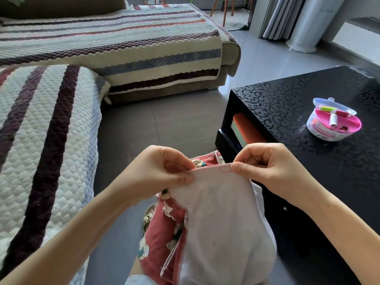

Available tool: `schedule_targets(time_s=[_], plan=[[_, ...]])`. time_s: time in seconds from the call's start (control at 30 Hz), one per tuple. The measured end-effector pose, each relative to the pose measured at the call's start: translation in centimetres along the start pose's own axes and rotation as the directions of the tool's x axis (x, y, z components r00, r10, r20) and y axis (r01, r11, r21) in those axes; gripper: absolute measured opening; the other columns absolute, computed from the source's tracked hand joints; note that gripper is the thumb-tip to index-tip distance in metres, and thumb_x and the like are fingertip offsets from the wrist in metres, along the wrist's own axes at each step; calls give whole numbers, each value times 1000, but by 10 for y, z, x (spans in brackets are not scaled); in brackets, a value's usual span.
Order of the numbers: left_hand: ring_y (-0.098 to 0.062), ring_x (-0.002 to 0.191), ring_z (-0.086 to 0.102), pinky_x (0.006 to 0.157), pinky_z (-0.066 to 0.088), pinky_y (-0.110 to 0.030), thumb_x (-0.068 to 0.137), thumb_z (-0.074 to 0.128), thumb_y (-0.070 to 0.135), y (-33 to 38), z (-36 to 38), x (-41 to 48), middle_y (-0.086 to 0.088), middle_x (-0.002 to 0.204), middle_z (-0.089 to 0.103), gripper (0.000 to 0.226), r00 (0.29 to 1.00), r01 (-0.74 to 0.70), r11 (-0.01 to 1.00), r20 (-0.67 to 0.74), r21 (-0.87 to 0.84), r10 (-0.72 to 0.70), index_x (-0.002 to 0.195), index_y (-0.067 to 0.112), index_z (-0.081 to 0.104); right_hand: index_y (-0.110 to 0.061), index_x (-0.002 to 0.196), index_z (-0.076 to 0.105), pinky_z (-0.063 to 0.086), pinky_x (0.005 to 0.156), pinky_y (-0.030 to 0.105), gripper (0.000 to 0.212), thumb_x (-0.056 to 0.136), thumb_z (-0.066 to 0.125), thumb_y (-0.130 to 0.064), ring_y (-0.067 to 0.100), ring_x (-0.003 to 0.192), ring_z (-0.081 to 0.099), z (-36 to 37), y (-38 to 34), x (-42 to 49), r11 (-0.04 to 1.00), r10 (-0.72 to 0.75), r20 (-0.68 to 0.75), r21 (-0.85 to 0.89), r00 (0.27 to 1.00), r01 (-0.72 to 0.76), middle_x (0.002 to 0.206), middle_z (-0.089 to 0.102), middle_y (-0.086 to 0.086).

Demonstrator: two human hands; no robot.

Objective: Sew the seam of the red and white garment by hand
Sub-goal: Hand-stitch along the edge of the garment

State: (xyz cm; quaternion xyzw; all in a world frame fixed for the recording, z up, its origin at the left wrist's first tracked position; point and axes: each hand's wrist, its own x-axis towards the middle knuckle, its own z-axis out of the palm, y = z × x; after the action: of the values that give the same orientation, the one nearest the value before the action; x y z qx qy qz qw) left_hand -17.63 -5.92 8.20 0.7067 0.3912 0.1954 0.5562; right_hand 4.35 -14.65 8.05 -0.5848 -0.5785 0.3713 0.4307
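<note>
White lining side of garment (216, 212) faces camera; red printed side shows at lower left and behind top edge. Lower part cut off by frame bottom. L hand (162, 171) pinches top edge between thumb and curled fingers. R hand (265, 163) pinches same edge further right, thumb on front, fingers curled behind. Edge runs taut between the two. Red thread (225, 169) forms small loop on white cloth just beside R thumb, w/ short run of red stitches along edge. Thin glint behind R fingers, poss. needle; too small to confirm. Sandal (149, 214) on floor below L wrist, partly hidden by garment.

Floor (164, 120): grey glossy tile. Sofa (51, 130) at left, L-shaped, quilted cream cover w/ maroon, blue and orange stripes; back cut off at frame top.

Table (308, 103) at right: low, black, glossy, scroll pattern on top; near part hidden by R forearm. Open shelf under top holds orange and pale green flat item (246, 128), ends only visible.

Sewing box (333, 130) on table top, well apart from hands: round, clear, pink tray inside, lid raised at back. Contents: white spool (332, 119), green and red spools behind it. Small items lower down not legible.

Far end: grey curtain (275, 17), white cylindrical unit (308, 23) beside it, chair legs (225, 9); all cut off at top.
</note>
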Motion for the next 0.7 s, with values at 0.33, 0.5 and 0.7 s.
schedule_targets(time_s=[0.33,0.5,0.7], plan=[[-7,65,69,65,56,-19,69,83,6,-12,0,3,2,71,73,14,985,-79,958,-129,276,119,78,12,74,-13,66,69,32,52,22,14,73,74,-25,13,54,41,-5,-2,-2,999,42,-48,-14,998,-43,55,55,4],[-8,62,69,63,55,-18,70,81,5,-8,-2,2,3,67,73,14,978,-97,964,-155,249,138,71,16,74,-1,69,67,33,49,13,31,65,71,-32,4,49,41,-4,-4,-4,999,36,-72,-25,997,-38,55,55,3],[-13,60,53,54,44,-19,72,73,9,2,-7,1,-6,66,62,6,999,-2,988,40,-157,9,72,12,68,0,70,66,32,58,33,36,68,76,-34,20,57,42,-3,-6,-6,999,37,-102,2,994,-37,62,54,29]])
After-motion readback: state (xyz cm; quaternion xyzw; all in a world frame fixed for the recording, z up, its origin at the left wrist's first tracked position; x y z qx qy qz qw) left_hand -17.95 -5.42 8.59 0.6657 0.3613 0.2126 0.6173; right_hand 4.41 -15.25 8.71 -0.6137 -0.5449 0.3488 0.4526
